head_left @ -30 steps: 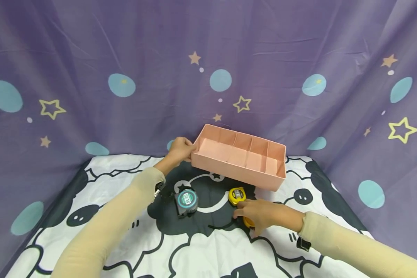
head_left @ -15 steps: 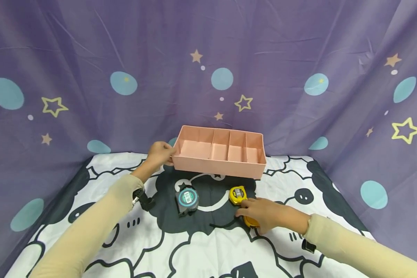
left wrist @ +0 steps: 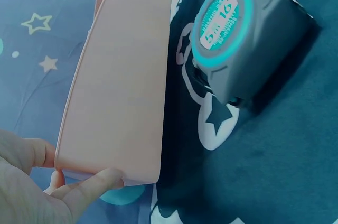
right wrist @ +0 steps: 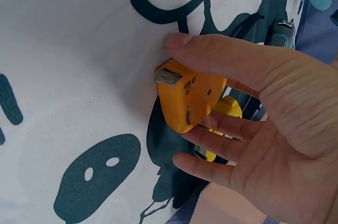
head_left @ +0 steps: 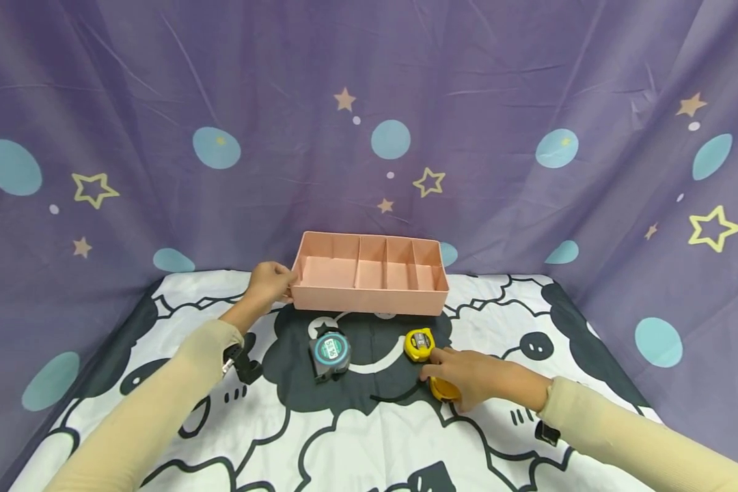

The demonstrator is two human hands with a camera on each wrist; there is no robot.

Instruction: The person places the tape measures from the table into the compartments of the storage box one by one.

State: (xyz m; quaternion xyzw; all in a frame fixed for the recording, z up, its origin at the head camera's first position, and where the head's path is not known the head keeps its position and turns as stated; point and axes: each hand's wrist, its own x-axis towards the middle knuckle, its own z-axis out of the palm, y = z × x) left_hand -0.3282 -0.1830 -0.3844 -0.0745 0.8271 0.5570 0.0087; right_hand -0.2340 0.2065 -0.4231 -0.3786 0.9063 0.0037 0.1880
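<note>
With the thumb and fingers of my left hand (head_left: 268,281) nearly closed, I pinch the left end of a pink divided storage tray (head_left: 371,301), my thumb at its rim and my forefinger along the outside of its end wall. The tray stands with one wide compartment toward my left hand and three narrower ones beyond it. In front of the tray and to its right, my right hand (head_left: 467,376) is partly open around an orange tape measure (right wrist: 193,97), thumb along one side and fingers bent against the other; the metal hook on its tape shows in the wrist view. A yellow tape measure (head_left: 419,345) lies between the orange one and the tray, just beside my fingers. A grey tape measure (head_left: 330,354) with a teal ring marked 5 and 16 sits in front of the tray's left half. A black-and-white cartoon-print cloth (head_left: 369,444) spreads under and before the tray, and a purple curtain (head_left: 283,82) with stars and blue spots hangs behind it.
</note>
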